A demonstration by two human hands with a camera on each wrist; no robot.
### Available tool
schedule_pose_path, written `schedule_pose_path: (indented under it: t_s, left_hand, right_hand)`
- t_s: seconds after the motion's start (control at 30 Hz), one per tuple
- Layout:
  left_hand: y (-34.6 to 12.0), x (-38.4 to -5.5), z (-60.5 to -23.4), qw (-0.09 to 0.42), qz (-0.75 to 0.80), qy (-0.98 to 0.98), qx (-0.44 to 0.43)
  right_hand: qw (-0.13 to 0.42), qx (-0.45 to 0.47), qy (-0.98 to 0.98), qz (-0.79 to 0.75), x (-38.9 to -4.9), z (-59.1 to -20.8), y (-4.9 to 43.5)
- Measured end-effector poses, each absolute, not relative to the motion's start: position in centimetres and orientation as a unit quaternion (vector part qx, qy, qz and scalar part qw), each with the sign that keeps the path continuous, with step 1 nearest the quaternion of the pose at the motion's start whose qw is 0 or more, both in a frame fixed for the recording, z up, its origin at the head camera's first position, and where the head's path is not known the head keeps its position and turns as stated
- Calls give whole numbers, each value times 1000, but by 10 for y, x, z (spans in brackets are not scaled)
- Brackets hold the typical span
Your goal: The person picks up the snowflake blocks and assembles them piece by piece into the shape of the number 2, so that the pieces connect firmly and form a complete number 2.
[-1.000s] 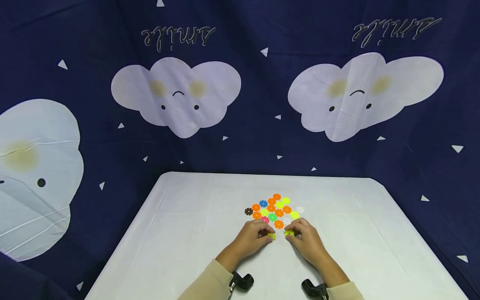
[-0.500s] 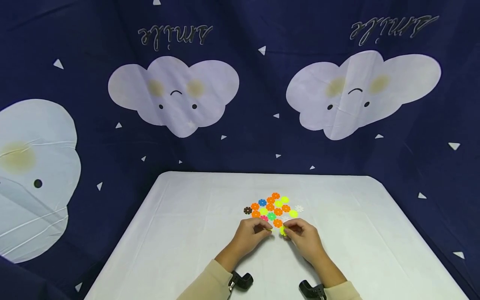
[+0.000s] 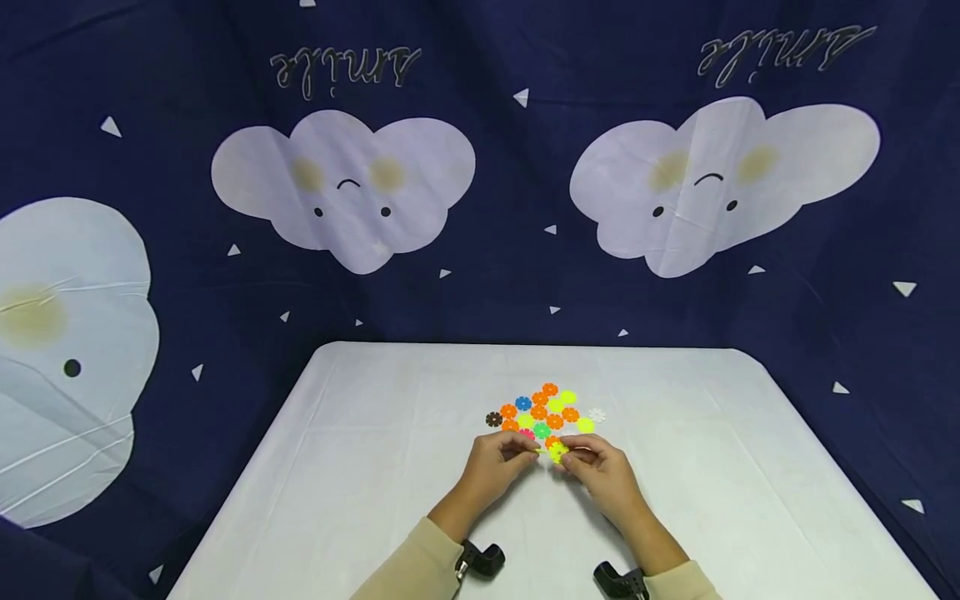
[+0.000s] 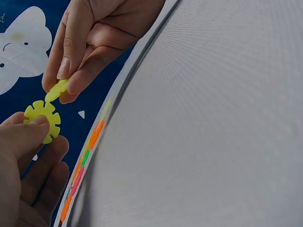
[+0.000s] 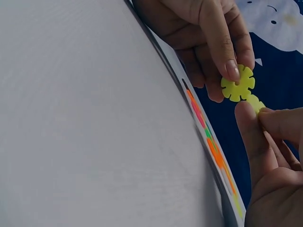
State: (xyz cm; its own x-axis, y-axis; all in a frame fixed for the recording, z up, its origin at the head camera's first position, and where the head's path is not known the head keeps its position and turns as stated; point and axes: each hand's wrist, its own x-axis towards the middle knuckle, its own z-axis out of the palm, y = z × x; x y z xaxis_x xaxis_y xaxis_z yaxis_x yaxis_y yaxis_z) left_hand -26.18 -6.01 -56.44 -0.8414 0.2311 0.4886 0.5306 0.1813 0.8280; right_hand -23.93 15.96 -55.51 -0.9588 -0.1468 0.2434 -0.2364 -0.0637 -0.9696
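Note:
Between thumb and fingers, my left hand [image 3: 491, 468] pinches a yellow-green notched plastic disc [image 4: 42, 121], a flower-shaped interlocking piece. My right hand [image 3: 606, 479] pinches a second disc [image 4: 57, 90] of the same colour, turned at an angle to the first. In both wrist views the rims of the two discs meet at a notch; how deep they interlock I cannot tell. Fingertips cover part of each disc. Just beyond the hands, an orange disc [image 3: 552, 442] lies on the white table [image 3: 360, 467], partly hidden by the held pieces.
Several loose notched discs lie in a cluster beyond the hands, among them a blue one [image 3: 522, 403], a dark brown one [image 3: 493, 419], a green one [image 3: 542, 431] and a white one [image 3: 597, 415]. A dark blue cloud-print curtain [image 3: 517, 183] hangs behind the table.
My hands have drawn closer together and moved slightly forward. The two yellow-green discs, apart one second ago, now meet at their rims. The right one has turned its face toward the head camera.

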Motion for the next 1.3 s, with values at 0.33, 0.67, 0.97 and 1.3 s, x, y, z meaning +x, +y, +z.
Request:
schedule_pose_path:
  t_s: [0.33, 0.67, 0.97, 1.3]
  left_hand:
    - [-62, -261, -563, 117, -595, -759, -237]
    - [-62, -261, -564, 134, -577, -765, -254]
    - [-63, -260, -564, 154, -546, -777, -275]
    - [-64, -260, -560, 181, -525, -770, -313]
  right_hand:
    - [26, 128, -685, 717, -237, -555, 156]
    - [35, 139, -703, 697, -236, -554, 154]
    - [27, 150, -751, 642, -236, -556, 156]
    - [-54, 133, -703, 696, -237, -554, 157]
